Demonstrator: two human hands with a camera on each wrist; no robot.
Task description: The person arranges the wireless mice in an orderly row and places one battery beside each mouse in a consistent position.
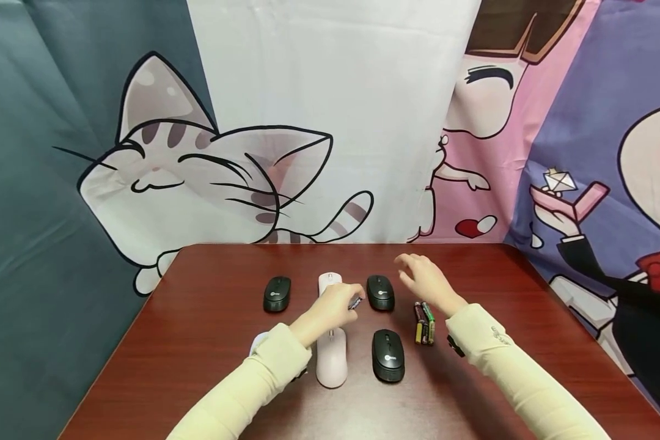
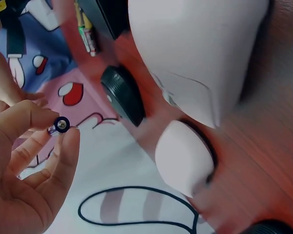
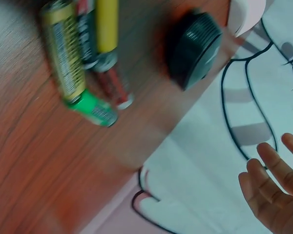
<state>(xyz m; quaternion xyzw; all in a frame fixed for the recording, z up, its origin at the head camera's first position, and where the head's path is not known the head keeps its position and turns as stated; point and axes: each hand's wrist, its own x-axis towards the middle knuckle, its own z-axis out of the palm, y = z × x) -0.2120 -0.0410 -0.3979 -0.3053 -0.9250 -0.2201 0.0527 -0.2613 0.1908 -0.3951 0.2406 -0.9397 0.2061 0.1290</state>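
My left hand pinches a battery between thumb and fingertips, its round metal end showing in the left wrist view. Below that hand lie two white mice, a far one partly covered by it and a nearer one. Held over the table to the right, my right hand has its fingers loosely extended and holds nothing. Several batteries in green, yellow and dark wraps lie together beneath the right forearm. A black mouse sits between the two hands.
Another black mouse lies nearer on the brown table, and one more black mouse stands at the far left. A white rounded thing shows partly behind the left sleeve. A cartoon-printed cloth hangs behind the table.
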